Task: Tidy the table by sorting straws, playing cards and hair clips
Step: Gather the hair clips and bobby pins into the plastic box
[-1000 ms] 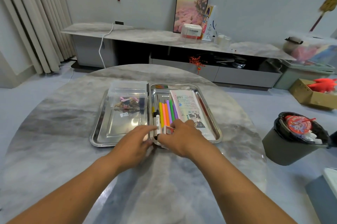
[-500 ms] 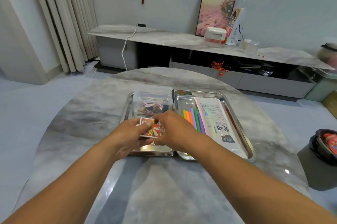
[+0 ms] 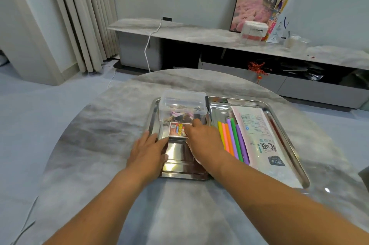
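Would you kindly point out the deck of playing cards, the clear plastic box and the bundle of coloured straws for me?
deck of playing cards point(image 3: 176, 129), head view, on its printed top face.
clear plastic box point(image 3: 182, 101), head view, on its lid.
coloured straws point(image 3: 232, 139), head view, mid-length on the green one.

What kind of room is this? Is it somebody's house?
Probably a living room at home. There is a long low cabinet by the wall with a framed picture leaning on it, long curtains, and a round marble table.
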The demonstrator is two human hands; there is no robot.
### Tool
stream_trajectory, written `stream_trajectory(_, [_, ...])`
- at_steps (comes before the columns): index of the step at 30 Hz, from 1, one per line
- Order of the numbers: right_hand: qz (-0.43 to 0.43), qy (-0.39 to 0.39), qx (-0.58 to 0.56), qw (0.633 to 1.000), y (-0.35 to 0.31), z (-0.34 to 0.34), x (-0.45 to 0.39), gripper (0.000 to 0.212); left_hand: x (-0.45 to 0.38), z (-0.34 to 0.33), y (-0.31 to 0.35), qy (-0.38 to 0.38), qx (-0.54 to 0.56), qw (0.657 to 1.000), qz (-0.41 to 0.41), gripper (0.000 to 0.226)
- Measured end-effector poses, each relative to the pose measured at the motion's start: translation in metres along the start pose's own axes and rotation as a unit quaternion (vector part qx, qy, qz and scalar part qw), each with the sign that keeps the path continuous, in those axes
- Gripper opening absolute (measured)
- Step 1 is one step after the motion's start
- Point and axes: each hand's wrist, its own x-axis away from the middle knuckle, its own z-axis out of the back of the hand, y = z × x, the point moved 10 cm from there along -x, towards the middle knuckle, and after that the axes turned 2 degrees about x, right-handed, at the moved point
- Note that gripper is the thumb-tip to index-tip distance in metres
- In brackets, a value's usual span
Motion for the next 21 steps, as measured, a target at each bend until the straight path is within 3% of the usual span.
stream_trajectory(4, [-0.016,0.007,0.011,1.0,0.004,0.0,0.001,0.028,-0.001,0.003,0.002,0.002,0.003,1.0,0.0,0.059])
stream_trajectory(9, [-0.16,0.059,-0.16,0.972,0.052,0.023,0.038,0.03,0.016,0.017,0.049,0.066,0.055,0.994,-0.074,0.061])
stream_trajectory(13, [-0.298,0.05,-0.146,0.942,0.134,0.036,0.095,0.035,0.046,0.0,0.1,-0.014,0.089,0.979,-0.183,0.062])
stream_trajectory(16, [-0.416,-0.042,-0.176,0.891,0.199,0.017,0.141,0.045,0.058,-0.011,0.105,-0.046,0.079,0.979,-0.18,0.053])
stream_trajectory(18, [-0.429,-0.1,-0.18,0.879,0.211,0.006,0.167,0.049,0.062,-0.011,0.096,-0.052,0.127,0.98,-0.147,0.051])
stream_trajectory(21, [-0.361,-0.04,-0.18,0.914,0.192,0.018,0.176,0.039,0.06,-0.013,0.085,-0.044,0.152,0.979,-0.129,0.052])
